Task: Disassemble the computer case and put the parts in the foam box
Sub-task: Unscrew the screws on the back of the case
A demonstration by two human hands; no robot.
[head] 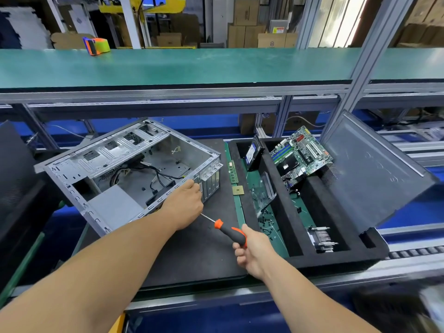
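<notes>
This was a factory assembly line: a long green-topped shelf (pixel 192 66) ran on aluminium framing (pixel 360 63) above the desk (pixel 192 248), cardboard boxes (pixel 245 32) were stacked far behind, and a tape dispenser (pixel 96 45) sat far left.

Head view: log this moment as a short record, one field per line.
left hand: grips the near rim of the computer case
right hand: holds the screwdriver, tip pointing toward the case
case: open, cables inside
foam box: holds motherboard, hard drive, heatsink, loose screws
beside box: RAM stick, CPU
</notes>
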